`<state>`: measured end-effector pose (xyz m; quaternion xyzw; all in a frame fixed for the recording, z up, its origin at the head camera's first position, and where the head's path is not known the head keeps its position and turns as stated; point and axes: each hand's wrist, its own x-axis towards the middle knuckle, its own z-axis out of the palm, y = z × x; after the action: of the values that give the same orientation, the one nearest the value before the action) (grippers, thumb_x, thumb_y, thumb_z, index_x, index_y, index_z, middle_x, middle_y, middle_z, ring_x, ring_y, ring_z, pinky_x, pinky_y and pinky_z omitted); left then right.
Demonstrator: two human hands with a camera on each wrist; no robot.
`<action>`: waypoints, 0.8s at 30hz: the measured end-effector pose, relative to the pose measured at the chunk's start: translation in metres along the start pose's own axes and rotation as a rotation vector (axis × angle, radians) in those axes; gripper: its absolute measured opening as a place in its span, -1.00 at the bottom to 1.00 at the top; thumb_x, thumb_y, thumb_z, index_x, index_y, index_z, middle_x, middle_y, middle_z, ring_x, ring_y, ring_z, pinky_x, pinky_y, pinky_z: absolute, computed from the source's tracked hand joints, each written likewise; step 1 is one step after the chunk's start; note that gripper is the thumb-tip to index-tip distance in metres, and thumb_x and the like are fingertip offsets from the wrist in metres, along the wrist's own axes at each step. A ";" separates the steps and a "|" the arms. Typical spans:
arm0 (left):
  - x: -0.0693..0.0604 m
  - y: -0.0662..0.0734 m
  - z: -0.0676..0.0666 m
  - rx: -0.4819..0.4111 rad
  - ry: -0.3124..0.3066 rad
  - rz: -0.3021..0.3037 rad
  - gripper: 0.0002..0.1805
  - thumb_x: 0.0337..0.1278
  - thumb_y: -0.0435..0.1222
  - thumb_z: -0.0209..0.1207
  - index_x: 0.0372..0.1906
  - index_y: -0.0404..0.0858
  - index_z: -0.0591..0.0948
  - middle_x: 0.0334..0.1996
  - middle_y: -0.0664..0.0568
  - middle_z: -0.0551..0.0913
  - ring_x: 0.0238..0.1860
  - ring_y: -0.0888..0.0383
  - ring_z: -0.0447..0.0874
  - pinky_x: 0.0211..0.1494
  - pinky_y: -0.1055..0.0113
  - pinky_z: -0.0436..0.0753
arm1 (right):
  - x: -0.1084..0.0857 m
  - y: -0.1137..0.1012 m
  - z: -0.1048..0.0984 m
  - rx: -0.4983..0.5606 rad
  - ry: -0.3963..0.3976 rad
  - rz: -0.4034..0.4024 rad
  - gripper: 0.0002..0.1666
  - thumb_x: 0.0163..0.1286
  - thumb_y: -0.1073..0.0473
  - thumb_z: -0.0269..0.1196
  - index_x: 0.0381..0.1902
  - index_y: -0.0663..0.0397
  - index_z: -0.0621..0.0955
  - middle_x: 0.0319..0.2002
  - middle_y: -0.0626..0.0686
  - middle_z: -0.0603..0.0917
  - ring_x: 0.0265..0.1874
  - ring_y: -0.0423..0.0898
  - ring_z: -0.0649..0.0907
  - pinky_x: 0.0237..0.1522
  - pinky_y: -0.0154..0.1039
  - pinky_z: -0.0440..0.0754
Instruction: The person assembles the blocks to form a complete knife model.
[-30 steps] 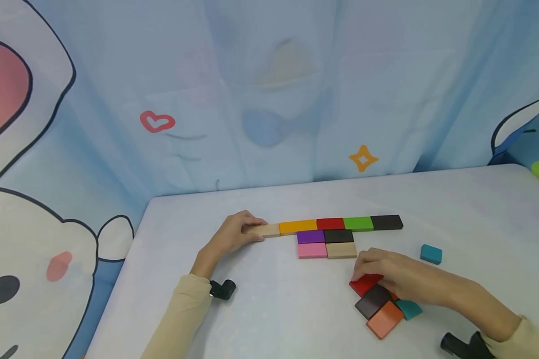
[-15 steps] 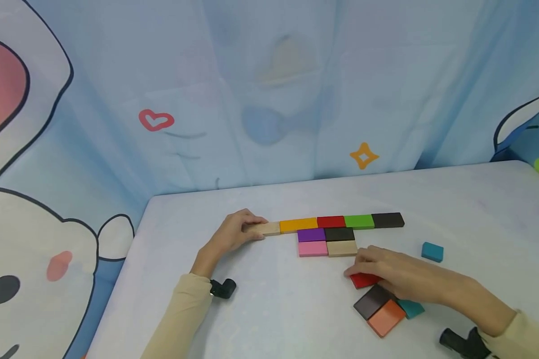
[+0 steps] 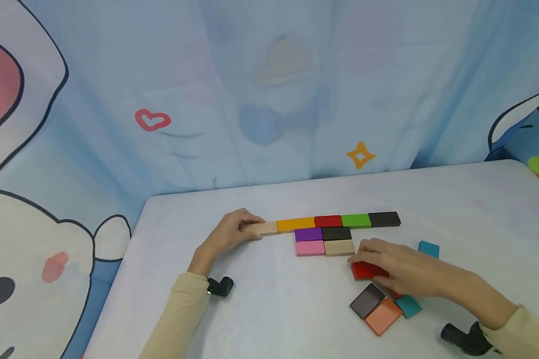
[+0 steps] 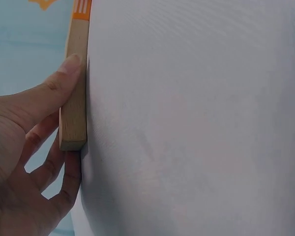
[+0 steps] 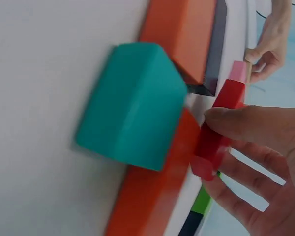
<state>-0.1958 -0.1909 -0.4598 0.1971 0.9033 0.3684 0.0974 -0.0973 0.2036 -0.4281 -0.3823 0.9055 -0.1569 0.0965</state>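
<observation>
My left hand (image 3: 229, 232) pinches the free left end of a plain wooden block (image 4: 74, 108), thumb on one side and fingers on the other. That block heads a row with a yellow block (image 3: 295, 225), a red one, a green one (image 3: 356, 221) and a black one (image 3: 385, 219). Below the row lie a purple block (image 3: 308, 234), a black one, a pink one (image 3: 310, 248) and a tan one (image 3: 339, 248). My right hand (image 3: 408, 268) holds a red block (image 5: 217, 135) between thumb and fingers, just right of and below the tan block.
Nearer the front, a dark brown block (image 3: 367, 300), an orange block (image 3: 383, 316) and a teal block (image 3: 408, 306) lie together, with another red-orange block (image 5: 160, 189) partly hidden. A blue block (image 3: 428, 248) lies behind the right hand. A printed curtain (image 3: 260, 164) hangs behind the table.
My right hand has drawn the red block away from the dark brown block, toward the far side, leaving a gap. My left hand stays on the wooden block.
</observation>
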 end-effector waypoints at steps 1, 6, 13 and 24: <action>0.000 0.000 -0.001 -0.004 0.001 -0.004 -0.61 0.11 -0.31 0.53 0.09 -0.16 0.80 -0.09 0.07 0.71 -0.04 0.09 0.61 0.19 0.16 0.59 | 0.002 -0.001 -0.002 -0.007 0.013 0.000 -0.33 0.17 0.25 0.60 0.26 -0.06 0.67 0.13 0.11 0.62 0.09 0.14 0.64 -0.02 0.01 0.76; -0.002 0.000 -0.004 -0.025 0.010 -0.028 -0.61 0.09 -0.34 0.54 0.07 -0.16 0.81 -0.08 0.07 0.71 -0.04 0.10 0.62 0.16 0.15 0.61 | 0.019 -0.011 -0.011 -0.020 0.067 0.007 -0.33 0.14 0.27 0.61 0.23 -0.08 0.70 0.12 0.10 0.63 0.10 0.12 0.63 -0.03 0.01 0.77; -0.002 -0.001 -0.002 -0.030 0.014 -0.037 -0.62 0.11 -0.31 0.53 0.07 -0.17 0.80 -0.06 0.05 0.71 -0.03 0.08 0.63 0.15 0.14 0.61 | 0.057 -0.026 -0.009 -0.021 0.136 0.003 -0.43 0.15 0.32 0.58 0.15 0.03 0.72 0.11 0.11 0.66 0.11 0.11 0.64 0.03 0.00 0.75; -0.001 0.000 0.002 -0.028 0.016 -0.042 -0.63 0.13 -0.33 0.52 0.07 -0.16 0.80 -0.03 0.05 0.71 -0.01 0.08 0.63 0.18 0.13 0.62 | 0.084 -0.045 0.006 0.049 0.104 0.050 -0.46 0.17 0.29 0.58 0.14 0.16 0.72 0.16 0.22 0.65 0.17 0.18 0.62 0.10 0.06 0.72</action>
<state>-0.1945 -0.1895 -0.4610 0.1735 0.9029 0.3802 0.1006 -0.1236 0.1118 -0.4223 -0.3484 0.9144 -0.1964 0.0623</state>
